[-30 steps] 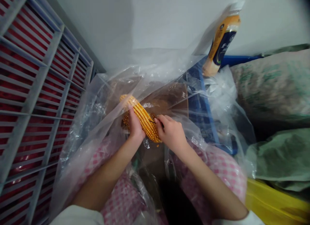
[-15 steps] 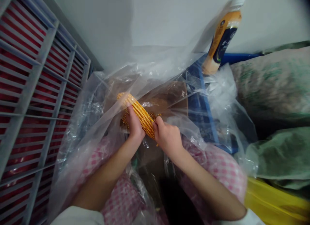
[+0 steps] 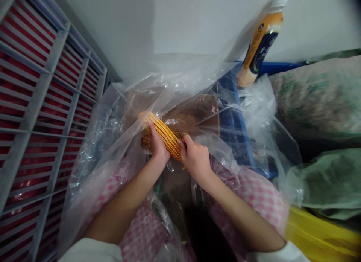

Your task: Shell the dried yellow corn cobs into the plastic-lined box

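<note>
Inside the clear plastic bag (image 3: pixel 180 75), an ear of dried corn (image 3: pixel 165 136) lies diagonally across my grip, its tip angled up and away to the left. My left hand (image 3: pixel 158 149), nearer that tip, wraps its middle; my right hand (image 3: pixel 194 160) clasps its lower end.
</note>
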Action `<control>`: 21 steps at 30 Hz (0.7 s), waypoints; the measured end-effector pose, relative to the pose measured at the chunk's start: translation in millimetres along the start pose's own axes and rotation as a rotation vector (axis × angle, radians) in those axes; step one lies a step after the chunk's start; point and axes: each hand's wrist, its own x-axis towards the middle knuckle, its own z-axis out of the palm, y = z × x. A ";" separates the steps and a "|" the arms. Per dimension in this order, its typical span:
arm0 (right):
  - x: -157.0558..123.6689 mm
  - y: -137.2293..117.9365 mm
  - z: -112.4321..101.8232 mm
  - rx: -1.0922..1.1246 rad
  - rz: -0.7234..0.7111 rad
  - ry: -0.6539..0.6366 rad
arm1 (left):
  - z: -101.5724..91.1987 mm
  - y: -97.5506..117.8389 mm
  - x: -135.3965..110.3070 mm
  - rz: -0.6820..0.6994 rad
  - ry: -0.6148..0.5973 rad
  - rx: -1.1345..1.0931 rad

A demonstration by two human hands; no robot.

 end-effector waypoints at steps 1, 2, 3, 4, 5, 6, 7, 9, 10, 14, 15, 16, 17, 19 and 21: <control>-0.1 -0.4 0.8 -0.003 0.004 0.000 | 0.6 -0.6 0.0 0.018 0.007 -0.006; -0.3 -0.6 1.5 -0.008 0.007 0.001 | 1.0 -1.1 -0.1 0.031 0.012 -0.010; -0.6 -0.9 2.2 -0.015 0.010 0.004 | 1.3 -1.5 -0.1 0.033 0.016 -0.012; -1.0 -1.1 2.9 -0.023 0.012 0.009 | 1.4 -1.7 -0.1 0.026 0.018 -0.010; -1.5 -1.3 3.4 -0.032 0.012 0.015 | 1.3 -1.9 -0.1 0.021 0.024 -0.006; -1.9 -1.5 3.8 -0.041 0.011 0.021 | 1.0 -1.9 -0.1 0.016 0.033 0.000; -2.2 -1.7 4.0 -0.049 0.008 0.027 | 0.7 -1.9 0.1 0.011 0.036 0.004; -2.6 -2.0 4.5 -0.065 0.001 0.034 | 0.0 -1.9 0.5 -0.002 0.030 0.005; -2.7 -2.1 4.7 -0.074 -0.001 0.035 | -0.3 -2.1 0.7 -0.010 0.031 0.004; -2.5 -2.5 6.5 -0.099 0.001 0.035 | 0.2 -3.3 1.0 -0.031 0.064 0.010; -2.3 -2.5 7.0 -0.101 0.002 0.034 | 0.5 -3.7 0.9 -0.034 0.073 0.012; -2.1 -2.6 7.5 -0.100 0.003 0.030 | 0.7 -4.1 0.7 -0.036 0.077 0.014; -1.8 -2.6 7.8 -0.099 0.006 0.027 | 0.9 -4.5 0.6 -0.039 0.078 0.014; -1.4 -2.5 8.4 -0.100 0.016 0.018 | 0.8 -5.6 0.7 -0.045 0.077 0.013; -1.4 -2.0 9.2 -0.103 0.027 0.009 | 0.3 -6.5 1.4 -0.053 0.075 0.003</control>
